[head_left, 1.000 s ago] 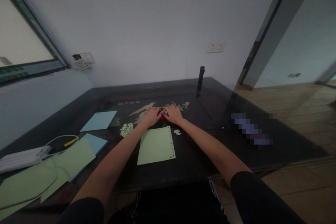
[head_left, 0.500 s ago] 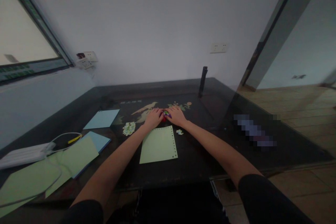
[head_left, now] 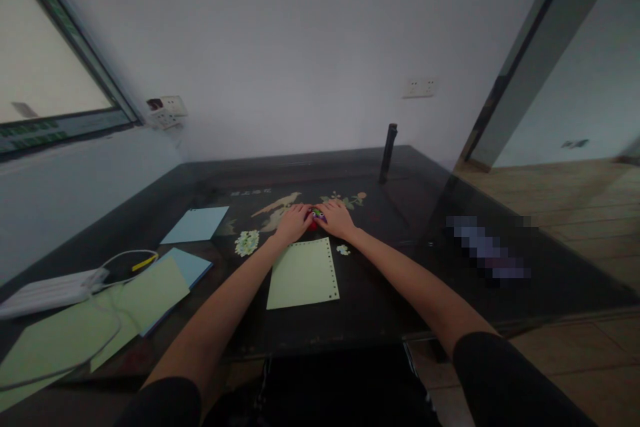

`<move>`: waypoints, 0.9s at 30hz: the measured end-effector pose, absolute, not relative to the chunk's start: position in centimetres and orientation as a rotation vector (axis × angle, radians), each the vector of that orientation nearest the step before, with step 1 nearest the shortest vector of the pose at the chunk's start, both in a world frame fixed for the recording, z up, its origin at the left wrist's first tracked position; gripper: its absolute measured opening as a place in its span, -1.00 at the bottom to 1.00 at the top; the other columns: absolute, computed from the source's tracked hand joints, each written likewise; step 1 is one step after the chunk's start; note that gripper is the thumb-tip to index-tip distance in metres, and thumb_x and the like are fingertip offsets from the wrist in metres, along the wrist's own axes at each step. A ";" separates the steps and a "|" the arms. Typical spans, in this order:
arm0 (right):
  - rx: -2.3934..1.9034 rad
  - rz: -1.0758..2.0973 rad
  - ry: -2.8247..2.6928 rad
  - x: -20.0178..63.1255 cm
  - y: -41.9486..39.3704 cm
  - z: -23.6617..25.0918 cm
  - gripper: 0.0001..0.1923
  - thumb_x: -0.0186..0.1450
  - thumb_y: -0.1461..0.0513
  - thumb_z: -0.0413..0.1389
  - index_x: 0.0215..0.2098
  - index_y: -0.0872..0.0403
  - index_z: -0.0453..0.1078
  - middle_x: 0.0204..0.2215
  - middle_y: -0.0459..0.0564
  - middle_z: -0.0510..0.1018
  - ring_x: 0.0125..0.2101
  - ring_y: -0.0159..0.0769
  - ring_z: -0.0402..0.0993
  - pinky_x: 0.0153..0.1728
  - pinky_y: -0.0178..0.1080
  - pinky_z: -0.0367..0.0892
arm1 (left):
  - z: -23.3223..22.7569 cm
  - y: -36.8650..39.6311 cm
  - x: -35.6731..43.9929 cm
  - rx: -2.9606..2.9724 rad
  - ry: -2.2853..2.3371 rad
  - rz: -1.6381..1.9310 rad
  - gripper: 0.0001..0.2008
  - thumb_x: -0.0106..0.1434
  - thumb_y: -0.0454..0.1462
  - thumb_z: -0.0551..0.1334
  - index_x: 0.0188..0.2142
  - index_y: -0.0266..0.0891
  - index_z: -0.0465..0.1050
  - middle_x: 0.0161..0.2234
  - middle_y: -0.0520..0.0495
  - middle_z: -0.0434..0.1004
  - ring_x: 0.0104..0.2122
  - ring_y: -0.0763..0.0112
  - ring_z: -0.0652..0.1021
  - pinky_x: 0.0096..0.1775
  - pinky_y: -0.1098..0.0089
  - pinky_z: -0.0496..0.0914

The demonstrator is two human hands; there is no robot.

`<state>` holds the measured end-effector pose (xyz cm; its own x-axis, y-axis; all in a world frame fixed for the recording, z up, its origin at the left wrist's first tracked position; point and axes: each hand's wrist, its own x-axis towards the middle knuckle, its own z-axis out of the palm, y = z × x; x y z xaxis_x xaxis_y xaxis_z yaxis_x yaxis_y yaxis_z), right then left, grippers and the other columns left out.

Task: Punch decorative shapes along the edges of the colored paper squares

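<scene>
Both my hands meet over the dark table, around a small red, purple and green object (head_left: 315,215) that has round white eye-like spots. My left hand (head_left: 294,222) presses on its left side with bent fingers. From the right, my right hand (head_left: 337,218) closes on it, thumb inward. The fingers cover much of the object, so its kind does not show. Just below the hands lies a pale green sheet (head_left: 304,273) with a row of holes along its edges. A heap of small pale pieces (head_left: 247,243) sits left of it, and a few more pieces (head_left: 343,249) lie right.
Pale blue paper (head_left: 196,224) and more green sheets (head_left: 65,337) lie at left. Beside them are a white power strip (head_left: 55,293) and its cable. A black upright stick (head_left: 388,153) stands at the back right. A blurred-out item (head_left: 487,247) rests at right.
My hands stay around the colourful object with hardly any movement. The whole view has shifted slightly.
</scene>
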<state>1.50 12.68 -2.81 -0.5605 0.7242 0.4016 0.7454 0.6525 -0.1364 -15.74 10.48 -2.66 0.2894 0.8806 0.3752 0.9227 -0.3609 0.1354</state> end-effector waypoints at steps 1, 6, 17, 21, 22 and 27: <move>-1.154 -0.066 -2.449 1.5 12.7 -2.8 -0.56 0.35 0.04 -0.12 0.09 0.08 0.27 -0.03 0.13 0.47 0.04 -0.10 0.27 0.05 -0.07 0.06 | -2.7 10.5 -15.7 -2.436 -1.703 -0.604 -0.68 0.35 -0.19 -0.06 0.00 -0.20 0.32 -0.06 -0.14 0.44 -0.01 0.29 0.39 0.06 0.29 0.21; -1.143 -0.086 -2.435 1.7 12.8 -2.9 -0.56 0.36 0.06 -0.11 0.08 0.11 0.27 -0.02 0.15 0.46 0.05 -0.12 0.26 0.05 -0.09 0.07 | -2.7 10.7 -15.3 -2.431 -1.683 -0.591 -0.67 0.35 -0.20 -0.06 0.01 -0.23 0.31 -0.05 -0.16 0.44 -0.01 0.28 0.38 0.06 0.29 0.20; -1.240 -0.140 -2.440 0.6 12.4 -2.5 -0.57 0.37 0.07 -0.14 0.07 0.12 0.27 -0.06 0.16 0.48 0.00 -0.08 0.31 0.00 -0.08 0.12 | -3.0 11.4 -16.5 -2.467 -1.661 -0.556 -0.66 0.35 -0.18 -0.05 0.02 -0.24 0.30 -0.03 -0.16 0.43 0.01 0.26 0.39 0.07 0.27 0.22; -1.253 -0.124 -2.456 -0.3 12.2 -2.3 -0.58 0.37 0.08 -0.14 0.07 0.12 0.26 -0.05 0.18 0.47 0.00 -0.09 0.30 -0.02 -0.08 0.13 | -3.3 11.6 -17.4 -2.457 -1.652 -0.568 -0.65 0.35 -0.18 -0.05 0.03 -0.26 0.30 -0.02 -0.17 0.43 0.00 0.25 0.39 0.07 0.27 0.23; -1.257 -0.119 -2.459 -0.5 12.2 -2.2 -0.58 0.37 0.08 -0.14 0.07 0.12 0.25 -0.04 0.18 0.46 0.00 -0.09 0.30 -0.02 -0.07 0.13 | -3.4 11.6 -17.6 -2.455 -1.651 -0.574 -0.64 0.35 -0.17 -0.05 0.03 -0.27 0.30 -0.02 -0.17 0.43 0.00 0.25 0.39 0.07 0.27 0.23; -1.263 -0.119 -2.474 -0.6 12.1 -2.1 -0.56 0.37 0.06 -0.14 0.11 0.10 0.23 -0.04 0.17 0.46 0.00 -0.07 0.29 -0.02 -0.04 0.12 | -3.5 11.5 -18.0 -2.467 -1.657 -0.609 -0.63 0.36 -0.17 -0.06 0.05 -0.26 0.29 -0.01 -0.17 0.43 0.02 0.26 0.38 0.08 0.25 0.22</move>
